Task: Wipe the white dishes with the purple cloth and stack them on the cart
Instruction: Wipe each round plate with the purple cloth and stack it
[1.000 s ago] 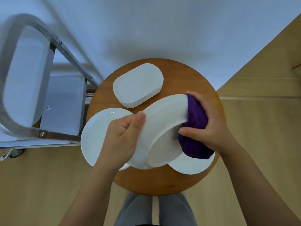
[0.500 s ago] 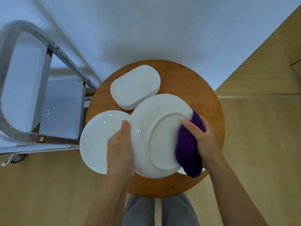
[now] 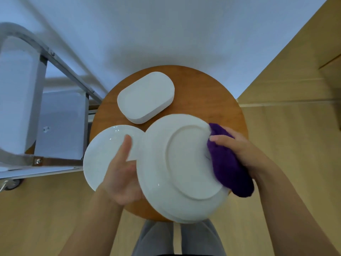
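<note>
I hold a round white plate bottom side up above the round wooden table. My left hand holds its left rim, thumb stretched upward, fingers hidden beneath. My right hand grips the bunched purple cloth and presses it on the plate's right rim. A second round plate lies on the table's left side. Several white rectangular dishes sit stacked at the table's back. Under the held plate, a thin edge of another plate shows.
The metal cart stands left of the table, its grey shelf bare where visible and its handle frame curving over it. A white wall is behind the table. Wooden floor surrounds it, and my legs are just below the table's near edge.
The plate has been turned bottom side up and brought nearer to me. The cloth has slid from the plate's top edge down to its right rim. My left thumb has lifted off the rim.
</note>
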